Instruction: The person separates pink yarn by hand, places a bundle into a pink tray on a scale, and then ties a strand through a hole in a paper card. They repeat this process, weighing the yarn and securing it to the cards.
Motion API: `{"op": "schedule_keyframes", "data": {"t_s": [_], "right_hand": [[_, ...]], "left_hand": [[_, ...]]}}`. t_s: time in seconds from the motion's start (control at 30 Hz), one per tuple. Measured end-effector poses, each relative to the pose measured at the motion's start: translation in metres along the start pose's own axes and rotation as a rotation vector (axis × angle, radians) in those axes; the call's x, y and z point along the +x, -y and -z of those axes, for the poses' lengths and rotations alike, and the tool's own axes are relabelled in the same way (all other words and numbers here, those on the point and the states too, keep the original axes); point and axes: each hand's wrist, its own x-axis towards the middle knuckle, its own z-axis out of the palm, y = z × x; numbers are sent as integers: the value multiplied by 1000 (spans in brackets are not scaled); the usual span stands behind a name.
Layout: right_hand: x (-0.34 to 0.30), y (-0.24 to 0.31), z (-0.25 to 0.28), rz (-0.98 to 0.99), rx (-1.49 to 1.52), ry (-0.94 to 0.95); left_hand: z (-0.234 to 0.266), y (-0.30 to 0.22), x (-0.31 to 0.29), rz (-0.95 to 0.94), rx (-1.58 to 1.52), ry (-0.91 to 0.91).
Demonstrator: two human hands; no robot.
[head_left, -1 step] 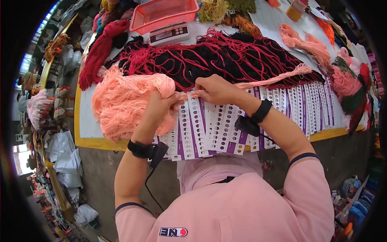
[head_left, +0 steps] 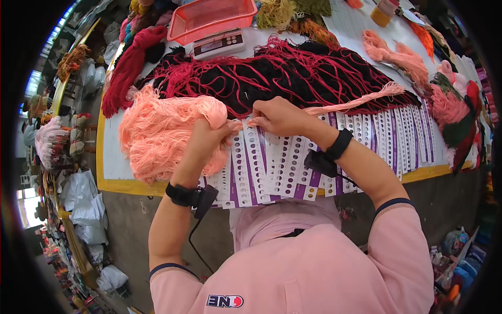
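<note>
A large loose heap of peach-pink thread point(head_left: 157, 133) lies at the table's left side. My left hand point(head_left: 208, 138) is closed on thread at the heap's right edge. Just right of it, my right hand point(head_left: 280, 116) is closed in a pinch on peach strands, and a short stretch of them spans the small gap between my hands. A thin bundle of the same thread point(head_left: 361, 103) runs rightward from behind my right hand. Beneath my hands, white and purple cards with punched holes point(head_left: 285, 157) lie overlapping in a row along the near edge.
Behind my hands stretches a wide pile of black and crimson yarn point(head_left: 272, 73). Beyond it are a digital scale point(head_left: 218, 44), a coral basket point(head_left: 209, 26), and a jar point(head_left: 384, 14). More skeins point(head_left: 397, 57) lie at the right. A yellow edge point(head_left: 123, 187) borders the table.
</note>
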Motion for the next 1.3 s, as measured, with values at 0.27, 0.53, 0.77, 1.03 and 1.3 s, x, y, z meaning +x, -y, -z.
{"op": "schedule_keyframes", "data": {"t_s": [0.27, 0.53, 0.77, 1.03, 1.3], "right_hand": [[-5, 0, -4, 12, -62, -22], [-10, 2, -10, 51, -121, -56], [-11, 4, -9, 51, -161, -40], [-14, 6, -13, 69, -157, -51], [-11, 1, -10, -46, 226, -140]], "left_hand": [[4, -5, -2, 160, -380, 34], [-9, -8, -6, 7, -104, -81], [-4, -11, -7, 69, -182, -23], [9, -2, -4, 188, -575, 133], [-10, 8, -13, -371, 280, 379]]}}
